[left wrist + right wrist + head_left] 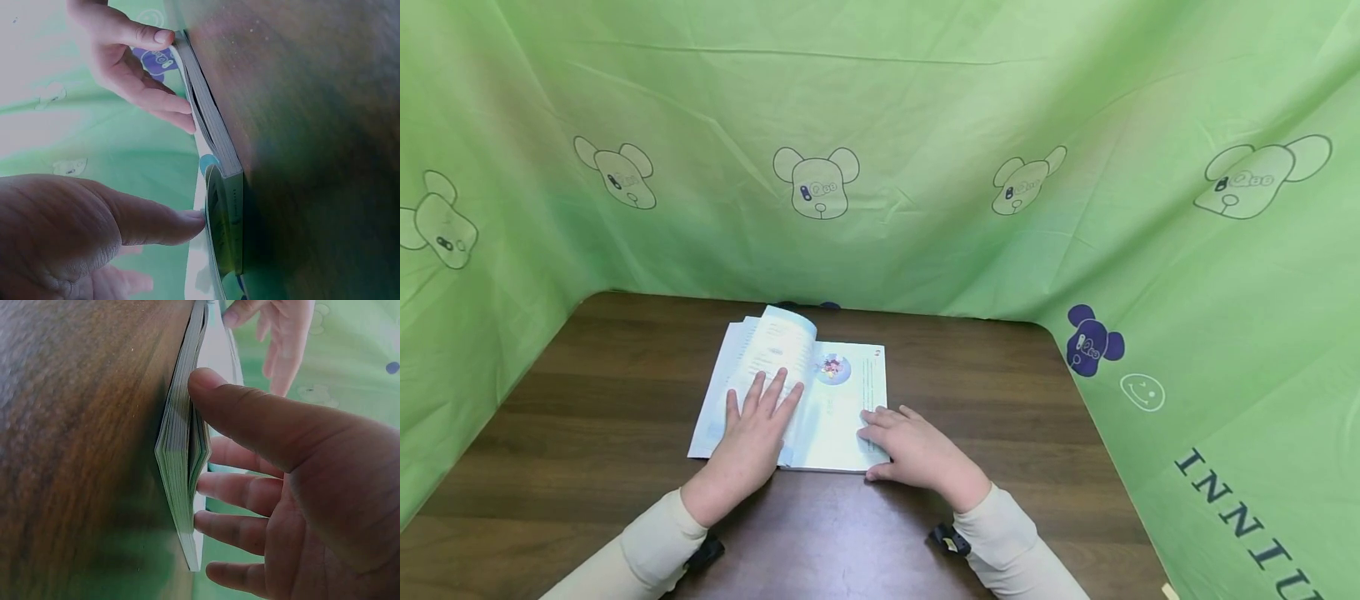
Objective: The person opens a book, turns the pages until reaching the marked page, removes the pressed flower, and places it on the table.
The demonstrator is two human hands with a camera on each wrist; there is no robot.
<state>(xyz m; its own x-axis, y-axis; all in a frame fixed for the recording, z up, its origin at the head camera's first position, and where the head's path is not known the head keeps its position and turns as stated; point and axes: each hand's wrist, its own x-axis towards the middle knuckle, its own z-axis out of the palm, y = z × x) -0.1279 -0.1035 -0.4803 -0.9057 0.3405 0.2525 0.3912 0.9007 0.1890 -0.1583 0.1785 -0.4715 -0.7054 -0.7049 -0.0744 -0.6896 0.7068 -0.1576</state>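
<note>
An open book (838,429) lies on the wooden table, its thick block of pages on the right side. My left hand (756,442) rests with spread fingers on the left-hand pages, where one leaf (790,329) curls up at the top. In the left wrist view, the left thumb (165,220) touches the page near the spine (234,215). My right hand (917,450) lies at the book's lower right corner, fingers extended over the page's outer edge. The right wrist view shows its thumb (215,384) against the page edges (178,462), which part in a narrow gap.
The brown table (1000,375) extends around the book on all sides. A green cloth (910,258) printed with bear heads hangs behind and at both sides. Dark wrist devices (950,540) sit under the pale sleeves (658,533).
</note>
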